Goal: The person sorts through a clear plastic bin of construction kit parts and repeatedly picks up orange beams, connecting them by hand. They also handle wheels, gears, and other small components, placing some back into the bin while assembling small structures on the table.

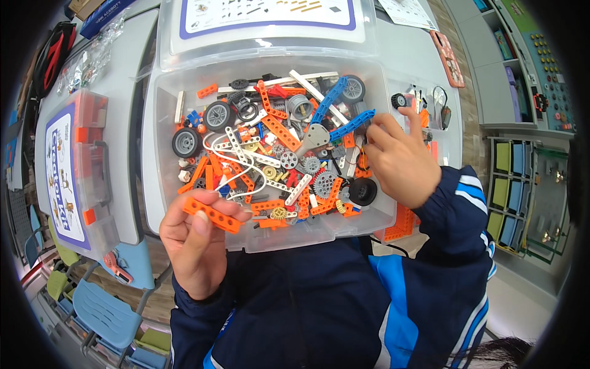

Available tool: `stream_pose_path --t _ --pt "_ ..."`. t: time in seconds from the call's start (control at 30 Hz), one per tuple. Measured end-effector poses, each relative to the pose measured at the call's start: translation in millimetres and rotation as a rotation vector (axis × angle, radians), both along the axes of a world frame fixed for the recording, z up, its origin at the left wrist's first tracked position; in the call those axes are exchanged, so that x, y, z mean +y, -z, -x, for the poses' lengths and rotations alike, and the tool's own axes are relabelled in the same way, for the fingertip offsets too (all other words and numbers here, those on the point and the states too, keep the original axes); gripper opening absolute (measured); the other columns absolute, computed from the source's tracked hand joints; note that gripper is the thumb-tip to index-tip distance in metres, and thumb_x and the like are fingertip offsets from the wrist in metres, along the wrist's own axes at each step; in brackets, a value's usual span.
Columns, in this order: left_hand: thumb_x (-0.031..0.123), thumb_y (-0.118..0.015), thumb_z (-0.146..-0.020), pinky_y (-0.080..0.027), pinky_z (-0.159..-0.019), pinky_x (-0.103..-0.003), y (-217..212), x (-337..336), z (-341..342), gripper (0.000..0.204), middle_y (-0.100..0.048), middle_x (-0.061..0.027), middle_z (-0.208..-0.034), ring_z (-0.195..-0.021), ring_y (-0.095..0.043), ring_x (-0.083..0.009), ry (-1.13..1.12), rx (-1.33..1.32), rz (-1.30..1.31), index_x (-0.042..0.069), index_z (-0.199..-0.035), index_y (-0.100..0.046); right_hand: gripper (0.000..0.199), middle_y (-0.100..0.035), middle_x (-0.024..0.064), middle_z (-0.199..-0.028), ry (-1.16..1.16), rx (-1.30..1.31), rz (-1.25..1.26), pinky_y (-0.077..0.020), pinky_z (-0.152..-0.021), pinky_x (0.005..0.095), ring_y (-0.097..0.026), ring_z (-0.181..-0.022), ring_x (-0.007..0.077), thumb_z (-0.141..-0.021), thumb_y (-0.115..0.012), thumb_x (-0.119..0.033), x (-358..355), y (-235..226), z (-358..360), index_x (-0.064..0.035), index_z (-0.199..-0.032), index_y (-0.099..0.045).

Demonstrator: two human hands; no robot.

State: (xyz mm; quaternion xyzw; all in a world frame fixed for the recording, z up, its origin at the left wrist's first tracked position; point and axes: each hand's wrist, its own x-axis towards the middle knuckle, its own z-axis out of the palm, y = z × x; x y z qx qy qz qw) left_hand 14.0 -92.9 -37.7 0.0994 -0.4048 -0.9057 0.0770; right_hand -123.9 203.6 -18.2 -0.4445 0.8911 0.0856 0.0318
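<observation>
My left hand (195, 252) pinches an orange beam with a row of holes (212, 216) at the near left corner of a clear plastic bin (270, 241). My right hand (399, 157) reaches over the bin's right side, most fingers curled down and one raised. Its fingertips are partly hidden, and whatever they grip cannot be made out. Beside them lie a blue curved toothed piece (353, 126) and a black-and-orange part (363, 161). Mixed building parts fill the bin, among them a grey gear (324, 184), a grey-hubbed wheel (219, 115) and a white cable (261, 169).
The bin's lid (267, 46) stands raised behind it. A closed kit case (92, 178) lies on the left table. Right of the bin are a smaller clear tray (430, 101), a patterned phone case (447, 58) and an orange basket (399, 224). Blue chairs (106, 310) stand lower left.
</observation>
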Motion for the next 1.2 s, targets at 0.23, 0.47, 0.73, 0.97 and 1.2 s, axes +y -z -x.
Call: stream_pose_path --t 0.23,0.47,0.73,0.97,1.2 --pt "0.015 -0.063 -0.104 -0.060 -0.094 -0.049 -1.6 0.1 -0.6 0.032 -0.074 -0.0215 -0.107 -0.097 -0.075 -0.0323 0.031 -0.038 0.063 -0.008 -0.126 -0.061 0.026 -0.063 0.0046 -0.107 0.065 -0.104 -0.055 -0.0294 -0.113 0.0597 -0.051 -0.125 0.0262 -0.075 -0.081 -0.009 -7.8 6.8 2.8 -0.0080 -0.101 -0.077" --pt "0.014 -0.063 -0.104 -0.059 -0.094 -0.048 -1.9 -0.9 2.2 0.032 -0.074 -0.0228 -0.107 -0.097 -0.075 -0.0335 0.053 -0.013 0.044 -0.008 -0.127 -0.060 0.044 -0.067 0.0021 -0.117 0.063 -0.424 0.166 -0.0213 -0.114 0.0690 -0.058 -0.125 0.0218 -0.075 -0.075 0.005 -2.6 -11.8 -9.4 -0.0151 -0.114 -0.075" --pt "0.015 -0.064 -0.104 -0.059 -0.094 -0.047 -1.8 -0.4 3.3 0.031 -0.074 -0.0225 -0.106 -0.097 -0.075 -0.0326 0.043 -0.008 0.059 -0.008 -0.126 -0.061 0.070 -0.066 0.0041 -0.124 0.066 -0.056 0.091 -0.0194 -0.117 0.0704 -0.057 -0.131 0.0232 -0.067 -0.071 0.015 -23.9 4.6 9.4 -0.0161 -0.129 -0.069" --pt "0.014 -0.064 -0.103 -0.059 -0.093 -0.047 -2.1 1.6 4.0 0.031 -0.074 -0.0215 -0.105 -0.097 -0.074 -0.0305 0.027 -0.025 0.094 -0.007 -0.125 -0.062 0.082 -0.064 0.0109 -0.139 -0.160 -0.470 0.593 -0.0364 -0.115 0.0532 -0.059 -0.130 0.0348 -0.067 -0.052 0.023 -42.8 7.7 37.7 -0.0138 -0.139 -0.066" --pt "0.014 -0.063 -0.103 -0.059 -0.093 -0.047 -1.3 2.9 5.1 0.030 -0.073 -0.0223 -0.103 -0.095 -0.074 -0.0305 0.013 -0.019 0.077 -0.007 -0.124 -0.062 0.059 -0.052 0.0221 -0.154 -0.015 -0.198 0.458 -0.0430 -0.112 0.0501 -0.056 -0.133 0.0410 -0.080 -0.066 0.006 -22.4 6.6 49.1 -0.0150 -0.135 -0.068"
